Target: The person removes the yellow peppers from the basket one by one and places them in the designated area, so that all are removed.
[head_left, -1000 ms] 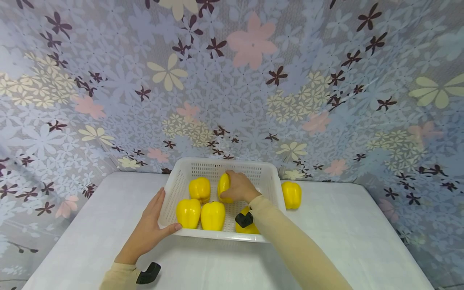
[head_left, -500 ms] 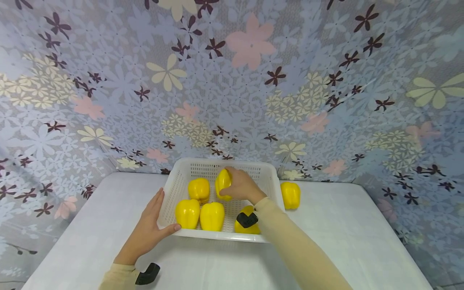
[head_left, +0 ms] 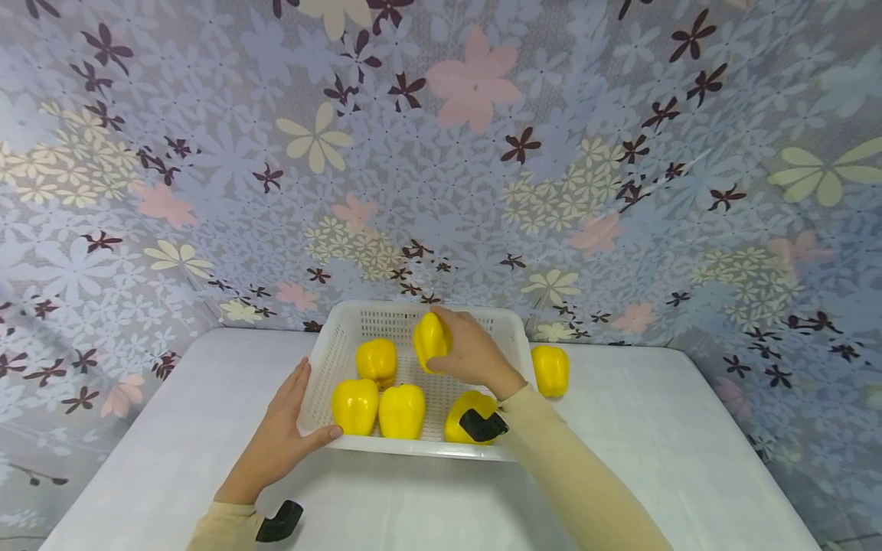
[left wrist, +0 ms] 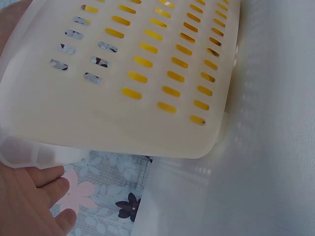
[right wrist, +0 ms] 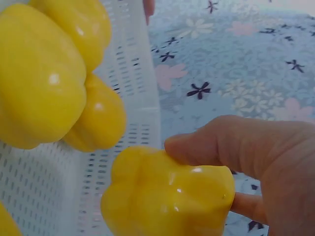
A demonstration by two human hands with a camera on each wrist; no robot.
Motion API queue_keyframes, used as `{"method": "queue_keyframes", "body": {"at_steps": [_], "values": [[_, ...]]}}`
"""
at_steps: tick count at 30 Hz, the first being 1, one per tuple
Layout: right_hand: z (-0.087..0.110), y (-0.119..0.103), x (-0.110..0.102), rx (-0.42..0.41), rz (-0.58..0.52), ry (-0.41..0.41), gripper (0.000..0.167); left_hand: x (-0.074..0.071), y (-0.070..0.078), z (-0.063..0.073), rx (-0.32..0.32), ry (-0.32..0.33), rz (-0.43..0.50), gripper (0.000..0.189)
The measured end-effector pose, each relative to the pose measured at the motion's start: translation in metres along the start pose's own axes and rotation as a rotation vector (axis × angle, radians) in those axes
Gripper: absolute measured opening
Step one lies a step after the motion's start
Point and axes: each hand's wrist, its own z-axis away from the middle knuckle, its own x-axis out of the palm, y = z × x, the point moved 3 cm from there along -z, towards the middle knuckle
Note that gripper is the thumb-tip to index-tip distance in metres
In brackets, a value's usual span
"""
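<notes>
Holds yellow pepper (head_left: 429,343) in R hand (head_left: 475,350) w/ thumb curled onto near side, fingers round far one; hangs it over back half of basket (head_left: 434,449), apart from other peppers (head_left: 403,412). Looks glossy & plump, boxy, w/ rounded lobes, grooves b/w & white highlights. Lays L hand (head_left: 279,425) along basket's L side, fingers straight, thumb out to front-L corner of rim; grips nothing w/ it. Hides most R fingers behind pepper. Loses pepper's btm to frame edge in R wrist view; can't make out stem. Blocks part of front-R pepper (head_left: 467,402) w/ black wrist device (head_left: 484,426). Shows peppers only as yellow thru slots in L wrist view, & cuts off L hand at edge.
</notes>
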Motion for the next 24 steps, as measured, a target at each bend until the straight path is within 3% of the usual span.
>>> {"method": "queue_keyframes", "body": {"at_steps": [24], "values": [[0.048,-0.001,-0.027,-0.036,-0.034,0.127,0.089,0.000,0.000,0.002,0.007,0.006,0.010,0.109]]}}
